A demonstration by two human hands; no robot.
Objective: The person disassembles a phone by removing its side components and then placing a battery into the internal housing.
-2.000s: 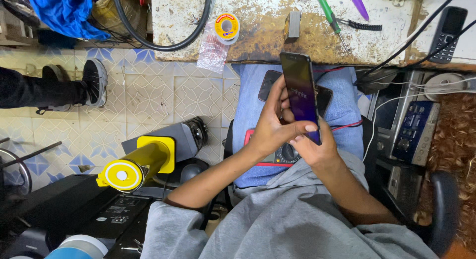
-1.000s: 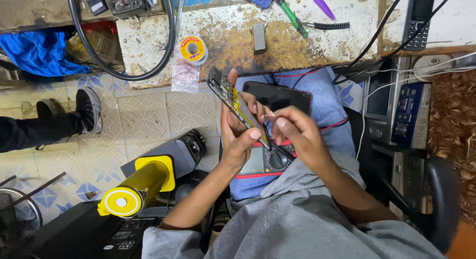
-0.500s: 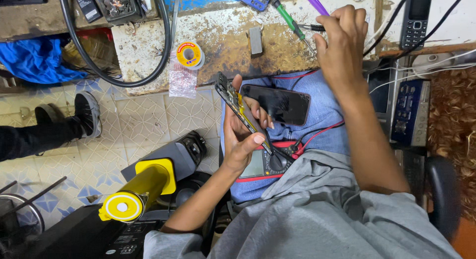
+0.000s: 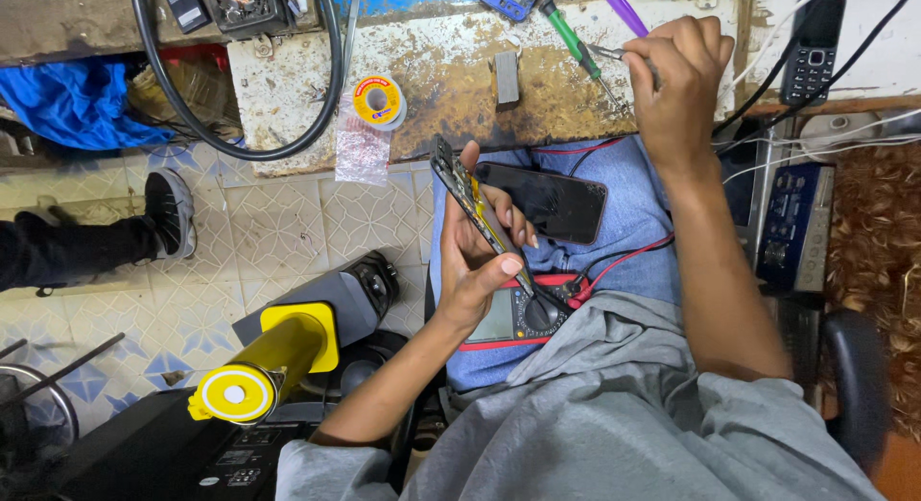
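Observation:
My left hand [image 4: 480, 261] grips an opened phone body [image 4: 459, 189] edge-on, its yellow inner parts showing, above my lap. Beside it on my blue-jeaned thigh lies a dark phone screen panel [image 4: 549, 202]. A red-edged multimeter [image 4: 518, 319] with red and black leads rests on my lap under the left hand. My right hand [image 4: 676, 74] reaches up to the worn workbench [image 4: 451, 79] and closes on thin metal tweezers [image 4: 609, 52], next to a green screwdriver [image 4: 571, 35] and a purple pen [image 4: 622, 7].
On the bench lie a solder spool [image 4: 377, 100], a small plastic bag [image 4: 362, 146], a grey block [image 4: 506, 79], a black cable loop [image 4: 240, 146] and a keypad phone [image 4: 815, 45]. A yellow-and-black heat gun [image 4: 288, 347] stands lower left. Another person's shoe [image 4: 171, 213] rests on the tiled floor. Electronic equipment [image 4: 791, 227] sits right.
My right hand left the phone, rose to the bench and took hold of the tweezers. The left hand keeps the opened phone body tilted over my lap.

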